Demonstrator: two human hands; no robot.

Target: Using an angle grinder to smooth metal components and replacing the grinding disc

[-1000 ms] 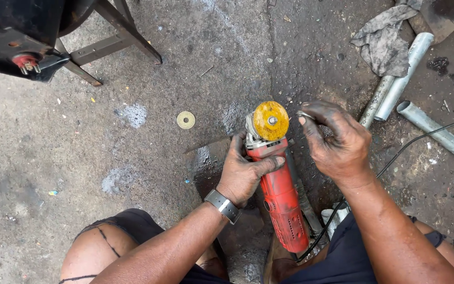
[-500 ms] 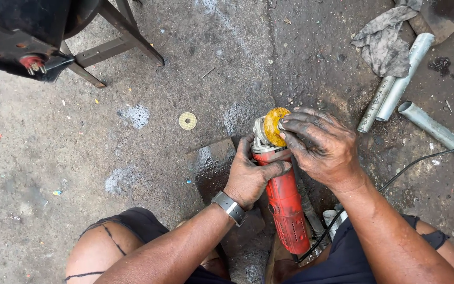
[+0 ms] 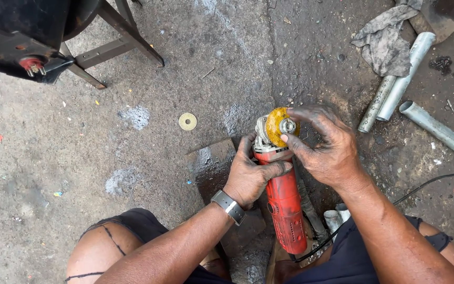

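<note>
Head view: left hand (image 3: 252, 176) wrapped around red angle grinder (image 3: 284, 202) near its head, grinder lying on concrete floor (image 3: 132, 158) centre-near. Right hand (image 3: 326, 147) fingers pinch at yellow wheel (image 3: 276, 126). Small brass disc (image 3: 187, 121) lies left; metal pipes (image 3: 395, 97) far right.

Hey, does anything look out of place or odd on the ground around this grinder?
A small yellow disc lies by itself on the concrete floor, apart from the red angle grinder that the left hand grips. The right hand touches its yellow wheel.
</note>
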